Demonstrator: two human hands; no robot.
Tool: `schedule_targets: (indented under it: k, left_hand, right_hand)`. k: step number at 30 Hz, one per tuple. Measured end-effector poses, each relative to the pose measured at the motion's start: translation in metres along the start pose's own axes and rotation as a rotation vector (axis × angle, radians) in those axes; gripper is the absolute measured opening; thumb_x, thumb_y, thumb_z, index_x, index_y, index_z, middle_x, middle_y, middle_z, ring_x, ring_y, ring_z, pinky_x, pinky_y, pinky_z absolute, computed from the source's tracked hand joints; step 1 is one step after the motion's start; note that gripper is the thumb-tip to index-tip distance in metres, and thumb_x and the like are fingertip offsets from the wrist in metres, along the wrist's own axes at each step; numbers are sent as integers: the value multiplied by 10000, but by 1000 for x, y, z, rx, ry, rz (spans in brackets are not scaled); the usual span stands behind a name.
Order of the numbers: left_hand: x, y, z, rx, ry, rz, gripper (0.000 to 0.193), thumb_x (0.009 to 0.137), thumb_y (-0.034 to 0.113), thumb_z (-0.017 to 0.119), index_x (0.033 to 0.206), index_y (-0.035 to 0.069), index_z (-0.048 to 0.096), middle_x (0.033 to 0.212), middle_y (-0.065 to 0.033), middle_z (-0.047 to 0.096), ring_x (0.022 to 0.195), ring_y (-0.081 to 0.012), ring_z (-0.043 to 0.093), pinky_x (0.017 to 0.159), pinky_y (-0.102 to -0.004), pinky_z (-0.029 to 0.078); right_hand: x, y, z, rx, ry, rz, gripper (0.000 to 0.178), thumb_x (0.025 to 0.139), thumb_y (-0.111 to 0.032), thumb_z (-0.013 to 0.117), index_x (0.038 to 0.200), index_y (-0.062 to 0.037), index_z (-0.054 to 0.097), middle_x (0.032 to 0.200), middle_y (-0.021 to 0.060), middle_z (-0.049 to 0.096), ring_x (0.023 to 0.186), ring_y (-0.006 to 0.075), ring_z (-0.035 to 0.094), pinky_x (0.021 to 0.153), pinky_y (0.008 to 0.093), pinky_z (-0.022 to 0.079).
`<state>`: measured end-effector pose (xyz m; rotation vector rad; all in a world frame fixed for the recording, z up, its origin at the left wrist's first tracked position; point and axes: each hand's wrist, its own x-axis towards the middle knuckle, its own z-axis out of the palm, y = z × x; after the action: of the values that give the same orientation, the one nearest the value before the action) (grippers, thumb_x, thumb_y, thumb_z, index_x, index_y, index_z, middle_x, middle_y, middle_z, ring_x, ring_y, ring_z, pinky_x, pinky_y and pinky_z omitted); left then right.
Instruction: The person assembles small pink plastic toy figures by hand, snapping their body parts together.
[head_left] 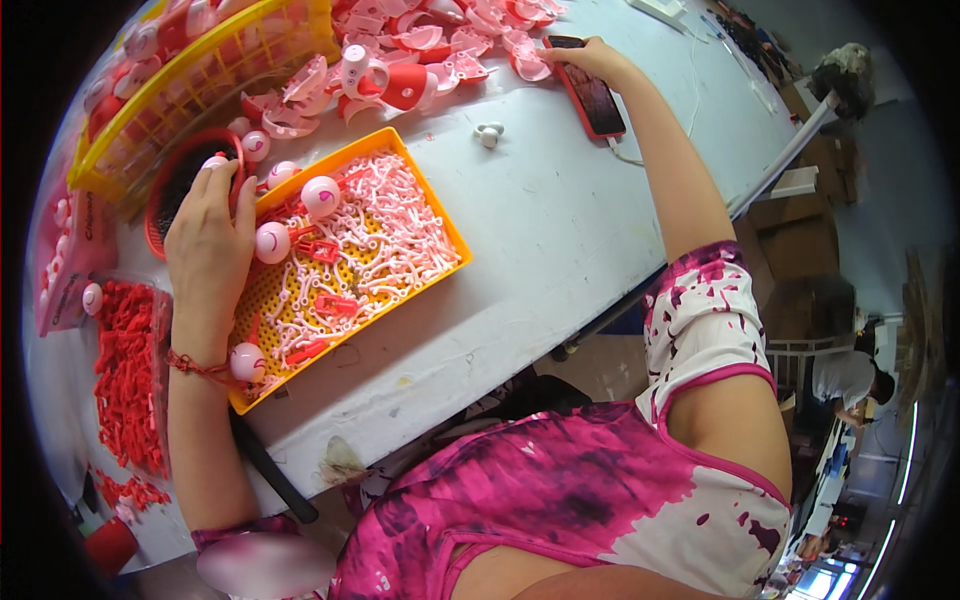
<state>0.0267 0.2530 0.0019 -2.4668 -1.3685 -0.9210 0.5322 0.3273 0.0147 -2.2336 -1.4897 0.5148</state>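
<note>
Left hand (212, 230), ten o'clock: lay over the rim of a red bowl (153, 215), fingertips at a pink ball (214, 161); whether it gripped could not be told. Right hand (597, 60), one o'clock: touched the upper end of a red-edged phone (595, 105); its closure could not be made out. Phone screen: too small to read. Yellow tray (433, 196), nine o'clock: held pink links (390, 225). Pink package (88, 255), nine o'clock: bore printed lettering.

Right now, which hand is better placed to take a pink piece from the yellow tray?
Probably the left hand: it is beside the yellow tray's left edge. The right hand is farther off, at the smartphone.
</note>
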Motion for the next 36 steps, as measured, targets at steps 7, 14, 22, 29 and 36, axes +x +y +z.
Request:
schedule_targets:
  k: [7, 14, 22, 29, 36]
  left_hand:
    - [0, 0, 0, 35, -45, -14, 247, 939, 204, 577, 1109, 27, 615, 1095, -147, 640, 934, -331, 641, 796, -394, 513]
    - [-2, -12, 7, 70, -69, -12, 302, 964, 239, 548, 1183, 40, 606, 1160, -135, 629, 1031, -312, 625, 861, -377, 496]
    - [-4, -9, 4, 77, -75, -19, 300, 968, 238, 544, 1187, 43, 605, 1178, -134, 627, 1043, -310, 624, 870, -375, 493]
    - [-1, -11, 5, 57, -87, -16, 299, 970, 237, 542, 1182, 34, 601, 1176, -139, 628, 1043, -316, 624, 870, -377, 493]
    - [-4, -13, 3, 56, -88, -22, 299, 971, 238, 542, 1176, 27, 599, 1173, -141, 627, 1041, -315, 625, 867, -378, 493]
  right_hand:
    - [-76, 20, -5, -249, 104, 95, 1108, 537, -652, 794, 1171, 189, 451, 971, 242, 671, 923, 294, 687, 805, 340, 543]
    - [-99, 36, -11, -133, 133, 12, 609, 649, -531, 795, 733, 42, 607, 590, 76, 602, 544, 154, 589, 550, 281, 472]
    - [-82, 46, -23, -321, 81, 99, 587, 631, -617, 762, 654, -40, 658, 619, 77, 637, 536, 179, 596, 550, 301, 474]
    - [-66, 71, -32, -444, 194, 112, 749, 599, -751, 723, 758, -19, 715, 699, 132, 675, 609, 216, 657, 605, 311, 515]
    - [-165, -54, -22, -159, 532, -261, 550, 866, -426, 657, 1136, 48, 585, 1212, 249, 591, 1158, 399, 548, 923, 397, 488]
